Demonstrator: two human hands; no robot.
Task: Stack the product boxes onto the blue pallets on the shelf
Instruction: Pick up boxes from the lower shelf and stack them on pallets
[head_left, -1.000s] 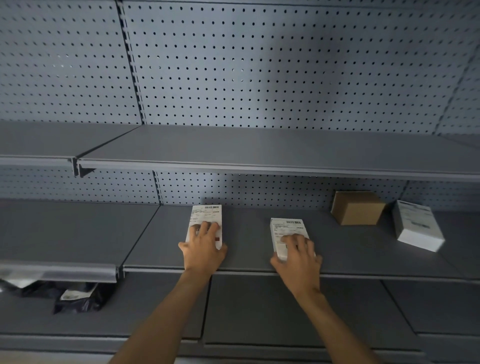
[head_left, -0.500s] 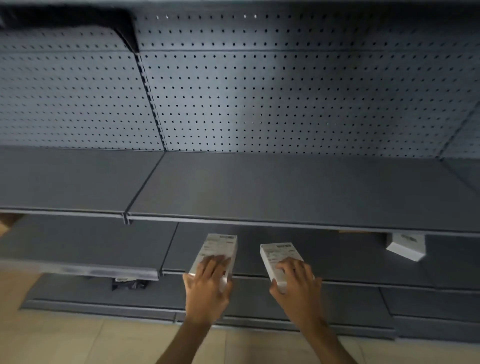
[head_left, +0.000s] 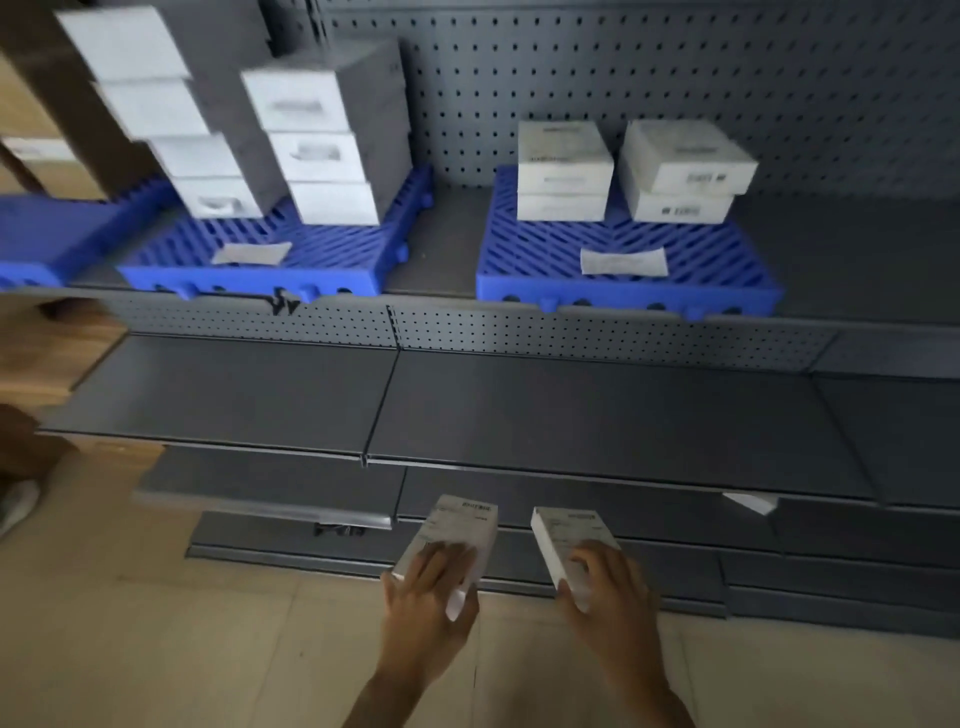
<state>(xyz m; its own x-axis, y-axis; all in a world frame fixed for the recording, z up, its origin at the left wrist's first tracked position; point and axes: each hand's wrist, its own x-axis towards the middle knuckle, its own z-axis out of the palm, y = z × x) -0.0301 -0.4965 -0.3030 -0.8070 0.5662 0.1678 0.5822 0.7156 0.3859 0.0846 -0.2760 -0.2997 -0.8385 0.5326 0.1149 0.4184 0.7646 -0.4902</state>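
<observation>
My left hand (head_left: 427, 603) grips a white labelled box (head_left: 457, 530) from above, low in the view. My right hand (head_left: 608, 597) grips a second white labelled box (head_left: 569, 535) beside it. Both boxes hang in the air in front of the lower shelves. High up, a blue pallet (head_left: 623, 280) at centre right carries two short stacks of white boxes (head_left: 563, 171) and a paper slip. A second blue pallet (head_left: 270, 260) to its left bears taller stacks of white boxes (head_left: 322, 150). A third blue pallet (head_left: 41, 244) shows at the far left edge.
Grey metal shelves (head_left: 597, 415) step down below the pallets, backed by a pegboard wall (head_left: 727, 78). Brown cartons (head_left: 31, 124) stand at the far left. A white box corner (head_left: 750, 501) peeks from a lower shelf at right. Beige floor tiles lie beneath my arms.
Both hands lifted their boxes off the low shelf and drew them back. My view rose, bringing the upper shelf with the blue pallets and stacked boxes into sight.
</observation>
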